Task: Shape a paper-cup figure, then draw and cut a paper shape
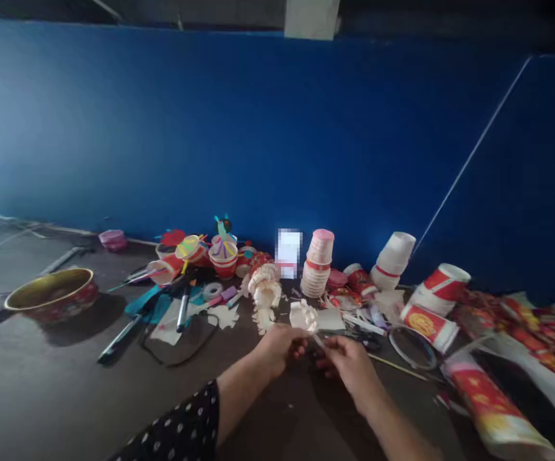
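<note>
My left hand (281,347) is closed, its fingertips pinching the lower edge of a white cut-paper piece (302,314) with curled petal-like strips. A short white strip (318,340) runs from this piece toward my right hand (347,362), whose thumb and fingers are closed on it. Both hands hover over the dark table, close together. Just beyond them stands a cream ruffled paper shape (264,291) with layered, curled edges. What lies under my fingers is partly hidden and blurred.
A stack of paper cups (316,269) stands behind the hands, another stack (393,261) to its right. A gold-rimmed bowl (51,298) sits at left. Glue guns, one with a black cord (181,363), lie left of centre. A ring of clear tubing (412,347) lies at right.
</note>
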Demonstrator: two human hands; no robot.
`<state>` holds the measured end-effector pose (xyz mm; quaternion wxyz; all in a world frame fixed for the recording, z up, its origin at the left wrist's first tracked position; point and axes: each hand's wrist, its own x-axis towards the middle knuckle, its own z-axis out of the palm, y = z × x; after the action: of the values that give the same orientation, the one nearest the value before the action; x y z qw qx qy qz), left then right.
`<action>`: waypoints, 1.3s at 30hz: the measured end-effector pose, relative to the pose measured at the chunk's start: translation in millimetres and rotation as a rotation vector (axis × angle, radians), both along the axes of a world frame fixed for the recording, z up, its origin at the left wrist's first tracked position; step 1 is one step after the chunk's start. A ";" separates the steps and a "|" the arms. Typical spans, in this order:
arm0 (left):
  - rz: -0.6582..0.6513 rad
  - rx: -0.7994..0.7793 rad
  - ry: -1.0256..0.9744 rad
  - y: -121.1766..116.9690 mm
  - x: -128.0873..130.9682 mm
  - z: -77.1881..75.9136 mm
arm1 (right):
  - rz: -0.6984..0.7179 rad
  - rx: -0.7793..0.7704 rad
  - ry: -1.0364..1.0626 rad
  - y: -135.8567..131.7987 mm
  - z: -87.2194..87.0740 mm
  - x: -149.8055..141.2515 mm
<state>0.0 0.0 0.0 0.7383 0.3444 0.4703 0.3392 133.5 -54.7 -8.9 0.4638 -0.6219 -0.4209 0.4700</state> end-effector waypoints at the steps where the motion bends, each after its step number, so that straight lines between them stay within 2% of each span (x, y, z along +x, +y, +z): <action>1: -0.001 0.004 0.001 -0.6 0.0 -0.3 | -0.003 0.002 0.002 0.6 -0.1 -0.1; 19: 0.026 -0.051 -0.039 -0.5 -1.1 1.0 | 0.035 -0.026 0.100 -0.9 5.9 -0.1; 39: 0.028 -0.038 -0.042 0.1 -1.6 -0.4 | 0.046 -0.036 0.096 0.6 -2.4 2.5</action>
<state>-1.6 0.1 -0.4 0.7497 0.3164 0.4657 0.3476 136.1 -54.1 -11.2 0.4615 -0.5970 -0.4038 0.5173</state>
